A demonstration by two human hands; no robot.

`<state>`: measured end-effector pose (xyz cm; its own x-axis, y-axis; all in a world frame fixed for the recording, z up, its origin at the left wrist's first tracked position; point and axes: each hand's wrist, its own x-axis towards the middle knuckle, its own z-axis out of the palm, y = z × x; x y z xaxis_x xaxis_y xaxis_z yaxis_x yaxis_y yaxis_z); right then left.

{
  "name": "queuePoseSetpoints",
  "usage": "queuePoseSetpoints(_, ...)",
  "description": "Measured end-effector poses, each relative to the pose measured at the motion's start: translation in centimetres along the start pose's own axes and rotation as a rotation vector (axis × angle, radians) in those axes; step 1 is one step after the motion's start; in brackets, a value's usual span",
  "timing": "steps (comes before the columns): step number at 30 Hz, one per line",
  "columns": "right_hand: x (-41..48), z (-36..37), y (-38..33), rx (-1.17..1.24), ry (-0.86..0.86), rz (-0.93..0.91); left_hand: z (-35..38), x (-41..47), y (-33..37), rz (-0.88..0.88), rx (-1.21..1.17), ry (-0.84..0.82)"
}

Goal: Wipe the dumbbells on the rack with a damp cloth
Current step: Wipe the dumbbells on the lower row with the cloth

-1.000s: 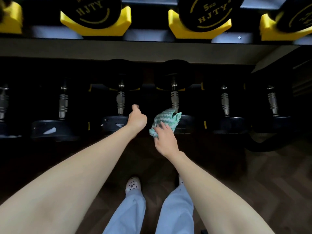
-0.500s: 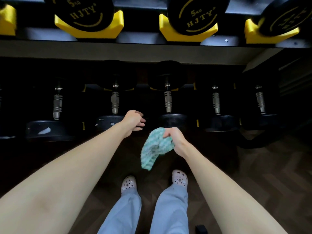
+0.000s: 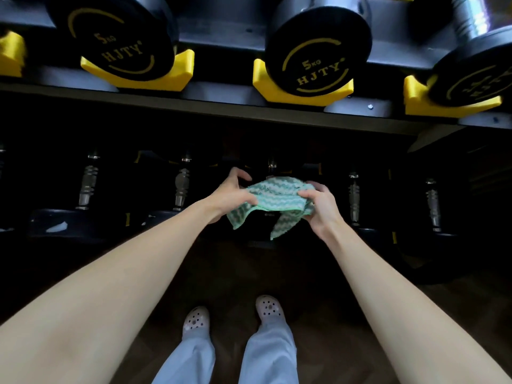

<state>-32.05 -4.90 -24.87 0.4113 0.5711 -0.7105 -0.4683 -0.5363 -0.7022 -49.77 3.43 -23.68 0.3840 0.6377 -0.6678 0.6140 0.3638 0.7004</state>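
Below "5KG HJTY" dumbbells (image 3: 315, 48), both hands holding cloth (image 3: 273, 194)

Above and beyond both hands, the upper shelf (image 3: 194, 102) of the rack (image 3: 432, 139) carries yellow cradles (image 3: 182, 70), and black 5 kg dumbbells (image 3: 315, 59) marked HJTY sit in them. Level with the left hand (image 3: 230, 195) and the right hand (image 3: 321, 206), a dark lower row of dumbbells (image 3: 181, 187) lies end-on, with ribbed metal handles showing on the outer side of each hand. Below the hands a dark wooden floor (image 3: 318, 273) bears two pale clogs (image 3: 195, 320).
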Motion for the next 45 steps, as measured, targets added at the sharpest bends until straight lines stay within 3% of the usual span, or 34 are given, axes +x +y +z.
queuePoseSetpoints(4, 4.6, -0.1, -0.9, -0.150, 0.072, -0.128, 0.3, 3.1, 1.7, 0.030, -0.066, 0.097)
queuePoseSetpoints(9, 10.0, 1.4, -0.3, -0.311, 0.093, -0.236, 0.9, 7.6, 2.8, -0.007, 0.099, 0.209)
queuePoseSetpoints(12, 11.7, 2.5, 0.3, -0.288, 0.122, -0.302, 1.4, 10.0, 2.2, -0.033, 0.113, 0.323)
queuePoseSetpoints(16, 13.2, 3.0, 1.9, -0.211, 0.160, -0.179, 2.0, 12.0, 0.9, -0.076, 0.033, 0.224)
queuePoseSetpoints(20, 14.4, 4.8, 3.2, -0.109, 0.308, -0.155, 2.7, 13.1, 0.7, -0.112, -0.066, 0.140)
queuePoseSetpoints(23, 15.4, 5.5, 3.7, -0.311, 0.304, -0.122, 3.9, 14.0, 0.9, -0.138, -0.060, 0.143)
queuePoseSetpoints(27, 16.0, 5.0, 4.1, -0.509, 0.185, -0.070, 5.4, 14.5, 0.7, -0.173, -0.048, 0.153)
queuePoseSetpoints(34, 14.7, 2.8, 3.9, -0.708, -0.007, -0.030, 5.6, 13.2, -1.2, -0.193, 0.176, 0.077)
queuePoseSetpoints(41, 11.6, 1.2, 5.1, -0.975, -0.197, 0.116, 6.3, 9.9, -2.6, -0.225, 0.343, -0.083)
queuePoseSetpoints(45, 10.9, 1.3, 4.9, -1.105, -0.233, 0.085, 6.0, 9.2, -2.6, -0.234, 0.424, -0.148)
